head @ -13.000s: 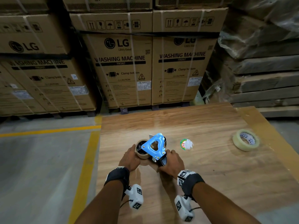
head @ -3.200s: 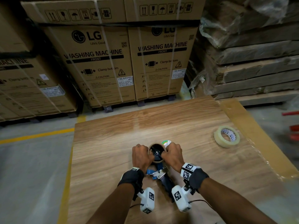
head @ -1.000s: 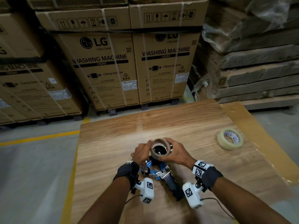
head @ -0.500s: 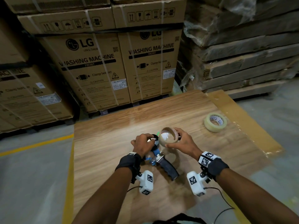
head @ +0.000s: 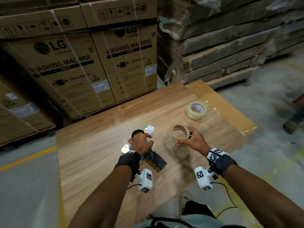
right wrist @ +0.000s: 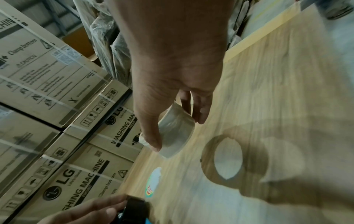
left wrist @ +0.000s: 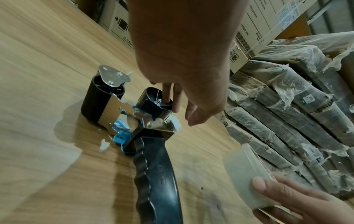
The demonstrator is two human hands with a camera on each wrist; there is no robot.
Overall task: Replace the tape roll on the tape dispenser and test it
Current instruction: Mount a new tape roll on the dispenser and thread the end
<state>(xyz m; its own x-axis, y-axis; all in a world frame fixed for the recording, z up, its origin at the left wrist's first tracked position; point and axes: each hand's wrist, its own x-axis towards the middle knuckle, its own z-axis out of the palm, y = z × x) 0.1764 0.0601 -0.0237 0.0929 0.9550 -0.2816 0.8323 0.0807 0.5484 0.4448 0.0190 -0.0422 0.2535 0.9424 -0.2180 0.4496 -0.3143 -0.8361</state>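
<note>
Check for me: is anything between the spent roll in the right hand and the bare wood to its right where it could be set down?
Nothing visible blocks it. The right hand holds the spent roll above bare table; the fresh tape roll lies farther back, out of the path.

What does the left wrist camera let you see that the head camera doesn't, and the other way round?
Only the left wrist view shows the dispenser's empty black hub with a fingertip of the left hand in it, the roller and the metal blade plate.

Only the head view shows the fresh tape roll lying far right on the wooden table, and the washing machine cartons as a stack.

Both show the dispenser's dark handle, the left hand on the dispenser, and the right hand holding the nearly spent tape roll.
</note>
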